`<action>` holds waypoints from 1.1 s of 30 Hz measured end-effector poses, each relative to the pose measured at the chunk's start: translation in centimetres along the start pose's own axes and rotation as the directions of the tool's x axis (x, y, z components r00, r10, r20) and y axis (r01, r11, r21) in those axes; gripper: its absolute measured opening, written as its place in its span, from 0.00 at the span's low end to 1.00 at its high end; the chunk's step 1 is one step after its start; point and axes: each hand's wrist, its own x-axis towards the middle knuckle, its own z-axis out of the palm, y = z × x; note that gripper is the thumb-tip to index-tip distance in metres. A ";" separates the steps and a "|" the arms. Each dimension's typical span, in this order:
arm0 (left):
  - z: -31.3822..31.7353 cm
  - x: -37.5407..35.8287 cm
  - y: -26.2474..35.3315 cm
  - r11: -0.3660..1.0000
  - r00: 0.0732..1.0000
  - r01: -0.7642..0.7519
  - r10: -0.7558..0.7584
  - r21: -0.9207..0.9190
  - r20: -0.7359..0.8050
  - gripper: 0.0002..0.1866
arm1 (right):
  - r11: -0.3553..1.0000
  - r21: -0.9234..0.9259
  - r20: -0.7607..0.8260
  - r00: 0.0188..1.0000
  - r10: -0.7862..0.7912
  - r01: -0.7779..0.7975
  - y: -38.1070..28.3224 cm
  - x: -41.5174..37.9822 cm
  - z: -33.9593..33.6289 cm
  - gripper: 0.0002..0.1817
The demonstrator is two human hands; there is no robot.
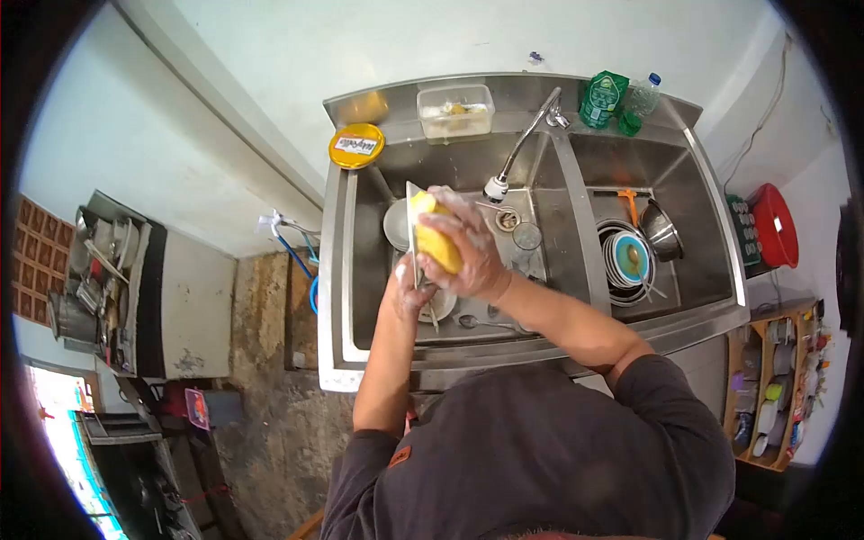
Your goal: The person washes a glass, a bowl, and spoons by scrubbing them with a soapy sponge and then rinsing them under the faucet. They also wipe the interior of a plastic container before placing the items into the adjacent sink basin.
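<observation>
Over the left sink basin [378, 184], my left hand [412, 292] grips the lower edge of a plate [411, 220] that is tilted almost edge-on to me. My right hand [477, 252], covered in suds, is closed around a yellow sponge [438, 247] and presses it to the plate's face. Below my hands in the basin lie a pale dish [393, 227], another dish [441, 309] partly hidden by my hands, a spoon [468, 320] and a clear glass [527, 237] near the drain [508, 219].
A faucet [517, 148] reaches over the left basin. Stacked dishes [621, 261] and a metal bowl [661, 232] sit in the right basin. Along the back ledge are a yellow tub [356, 146], a plastic container [455, 112], a green pouch [603, 99] and a bottle [641, 103].
</observation>
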 end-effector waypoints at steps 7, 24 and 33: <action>5.2 0.7 0.4 0.770 0.967 0.226 -0.252 -0.597 0.041 0.20 | 0.504 0.477 0.575 0.689 0.441 -0.720 9.3 3.2 1.4 0.22; 8.6 0.9 -0.5 0.934 0.798 0.039 -0.244 -0.356 -0.552 0.28 | -0.521 0.694 0.671 0.184 0.718 -0.497 11.5 -5.2 3.6 0.22; 10.2 0.9 3.0 0.987 0.782 0.138 -0.061 0.077 -0.621 0.41 | -0.141 0.629 0.302 0.073 0.951 -0.765 12.6 -4.9 3.7 0.21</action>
